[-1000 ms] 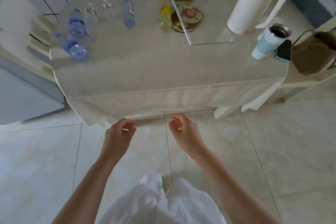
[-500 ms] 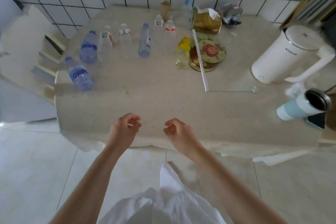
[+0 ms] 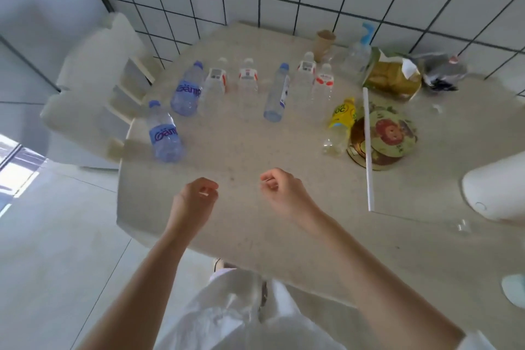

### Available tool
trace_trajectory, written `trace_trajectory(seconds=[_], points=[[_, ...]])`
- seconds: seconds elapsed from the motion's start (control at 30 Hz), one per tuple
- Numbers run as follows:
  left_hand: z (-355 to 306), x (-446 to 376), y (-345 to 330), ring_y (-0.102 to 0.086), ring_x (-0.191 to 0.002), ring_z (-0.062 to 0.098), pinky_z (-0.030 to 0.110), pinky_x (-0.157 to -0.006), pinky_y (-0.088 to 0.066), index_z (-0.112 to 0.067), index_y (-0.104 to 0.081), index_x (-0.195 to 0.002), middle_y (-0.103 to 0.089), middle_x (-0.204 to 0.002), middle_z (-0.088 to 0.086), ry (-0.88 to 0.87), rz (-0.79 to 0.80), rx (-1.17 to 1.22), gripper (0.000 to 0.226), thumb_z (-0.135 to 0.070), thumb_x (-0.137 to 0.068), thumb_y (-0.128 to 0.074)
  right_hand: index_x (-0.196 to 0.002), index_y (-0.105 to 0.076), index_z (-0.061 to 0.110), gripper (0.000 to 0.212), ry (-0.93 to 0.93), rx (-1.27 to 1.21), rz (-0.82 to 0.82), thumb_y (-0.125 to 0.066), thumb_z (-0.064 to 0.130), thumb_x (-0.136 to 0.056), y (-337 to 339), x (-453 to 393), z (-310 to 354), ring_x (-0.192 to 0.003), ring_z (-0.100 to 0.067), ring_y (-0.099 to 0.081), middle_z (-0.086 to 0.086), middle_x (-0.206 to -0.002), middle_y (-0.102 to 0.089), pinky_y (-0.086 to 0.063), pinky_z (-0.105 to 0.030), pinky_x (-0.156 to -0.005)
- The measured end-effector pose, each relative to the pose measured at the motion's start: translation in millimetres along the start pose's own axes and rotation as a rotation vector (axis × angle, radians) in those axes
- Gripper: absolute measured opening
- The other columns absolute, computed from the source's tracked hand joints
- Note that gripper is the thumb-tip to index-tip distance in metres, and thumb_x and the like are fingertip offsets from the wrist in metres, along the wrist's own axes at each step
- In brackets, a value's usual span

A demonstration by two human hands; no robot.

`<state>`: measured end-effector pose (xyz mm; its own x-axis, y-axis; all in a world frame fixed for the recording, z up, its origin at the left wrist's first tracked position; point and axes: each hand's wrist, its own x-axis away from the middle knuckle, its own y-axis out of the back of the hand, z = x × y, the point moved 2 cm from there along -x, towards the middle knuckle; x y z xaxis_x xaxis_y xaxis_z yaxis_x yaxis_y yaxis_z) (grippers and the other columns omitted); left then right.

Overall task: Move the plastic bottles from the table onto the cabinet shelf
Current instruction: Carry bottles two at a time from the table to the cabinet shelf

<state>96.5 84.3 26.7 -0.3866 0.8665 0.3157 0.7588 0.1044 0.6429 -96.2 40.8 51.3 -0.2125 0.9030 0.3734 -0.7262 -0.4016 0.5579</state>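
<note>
Both hands have advanced over the counter [image 3: 284, 236] since a second ago; left hand [image 3: 196, 202] and right hand [image 3: 279, 189] hang loosely curled, empty. Ahead of them the plastic bottles [image 3: 247, 85] wait, the nearest blue-labelled bottle [image 3: 164, 136] just forward-left, handy for a first pick.

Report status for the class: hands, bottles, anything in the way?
Left hand and right hand loosely curled, holding nothing, over the table. Bottles all on table; nearest blue-label bottle at left edge. Nothing between hands and bottles.
</note>
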Motion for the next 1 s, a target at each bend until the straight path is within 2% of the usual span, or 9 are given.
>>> trace_trajectory(seconds=[0.1, 0.17, 0.3, 0.4, 0.53, 0.67, 0.8, 0.9, 1.0], points=[[6, -41, 24, -0.068, -0.092, 0.030, 0.025, -0.072, -0.041, -0.012, -0.074, -0.095, -0.073, -0.095, 0.014, 0.056, -0.054, -0.001, 0.016, -0.006, -0.084, -0.064, -0.114, -0.064, 0.011, 0.026, 0.017, -0.002, 0.016, -0.060, 0.022, -0.090, -11, -40, 27, -0.102, -0.017, -0.064, -0.006, -0.109, -0.070, -0.038, -0.012, -0.077], [7, -69, 42, -0.066, -0.095, 0.036, 0.030, -0.075, -0.043, -0.009, -0.073, -0.099, -0.072, -0.100, 0.019, 0.075, -0.110, -0.016, 0.018, -0.006, -0.084, -0.063, -0.113, -0.063, 0.013, 0.025, 0.012, -0.001, 0.023, -0.060, 0.024, -0.090, -19, -68, 47, -0.106, -0.018, -0.063, -0.005, -0.109, -0.070, -0.041, -0.020, -0.086], [16, -126, 77, -0.062, -0.104, 0.036, 0.034, -0.080, -0.043, -0.004, -0.067, -0.111, -0.068, -0.112, 0.018, 0.132, -0.185, -0.015, 0.026, -0.009, -0.085, -0.064, -0.115, -0.063, 0.012, 0.028, -0.015, 0.029, 0.018, -0.059, 0.025, -0.090, -38, -129, 93, -0.112, -0.022, -0.060, -0.007, -0.114, -0.069, -0.042, -0.025, -0.093], [33, -172, 93, -0.057, -0.112, 0.036, 0.034, -0.082, -0.042, -0.004, -0.056, -0.124, -0.061, -0.123, 0.021, 0.237, -0.182, 0.002, 0.042, -0.012, -0.083, -0.065, -0.115, -0.063, 0.010, 0.029, -0.049, 0.035, 0.012, -0.058, 0.024, -0.090, -55, -179, 128, -0.113, -0.025, -0.059, -0.009, -0.117, -0.068, -0.042, -0.026, -0.092], [50, -211, 89, -0.050, -0.121, 0.037, 0.037, -0.092, -0.044, -0.010, -0.035, -0.143, -0.042, -0.138, 0.020, 0.353, -0.083, 0.083, 0.072, -0.025, -0.082, -0.071, -0.116, -0.061, 0.007, 0.030, -0.084, 0.021, 0.000, -0.056, 0.023, -0.091, -75, -233, 162, -0.112, -0.028, -0.059, -0.012, -0.119, -0.065, -0.044, -0.029, -0.090], [48, -227, 71, -0.045, -0.124, 0.037, 0.040, -0.095, -0.041, -0.015, -0.022, -0.148, -0.036, -0.139, 0.017, 0.348, -0.140, 0.091, 0.090, -0.033, -0.077, -0.076, -0.119, -0.059, 0.000, 0.035, -0.114, 0.035, -0.009, -0.054, 0.020, -0.091, -96, -281, 185, -0.111, -0.034, -0.059, -0.018, -0.119, -0.064, -0.046, -0.032, -0.086], [45, -232, 52, -0.042, -0.125, 0.038, 0.043, -0.094, -0.042, -0.024, -0.008, -0.151, -0.029, -0.143, 0.014, 0.413, -0.142, 0.057, 0.105, -0.036, -0.072, -0.077, -0.120, -0.051, -0.002, 0.035, -0.155, 0.062, -0.022, -0.053, 0.020, -0.092, -112, -324, 189, -0.108, -0.036, -0.059, -0.024, -0.118, -0.060, -0.039, -0.030, -0.071], [49, -236, 49, -0.043, -0.123, 0.037, 0.044, -0.091, -0.044, -0.026, -0.006, -0.151, -0.031, -0.142, 0.013, 0.410, -0.153, 0.038, 0.107, -0.034, -0.071, -0.076, -0.128, -0.042, -0.002, 0.040, -0.191, 0.121, -0.003, -0.052, 0.017, -0.094, -117, -347, 189, -0.115, -0.037, -0.055, -0.024, -0.127, -0.055, -0.034, -0.027, -0.072], [58, -238, 53, -0.048, -0.120, 0.036, 0.045, -0.093, -0.048, -0.028, -0.011, -0.150, -0.035, -0.138, 0.012, 0.392, -0.157, 0.095, 0.108, -0.032, -0.066, -0.079, -0.135, -0.035, -0.004, 0.049, -0.232, 0.147, 0.029, -0.053, 0.018, -0.095, -126, -365, 192, -0.122, -0.035, -0.052, -0.022, -0.135, -0.051, -0.040, -0.029, -0.083]])
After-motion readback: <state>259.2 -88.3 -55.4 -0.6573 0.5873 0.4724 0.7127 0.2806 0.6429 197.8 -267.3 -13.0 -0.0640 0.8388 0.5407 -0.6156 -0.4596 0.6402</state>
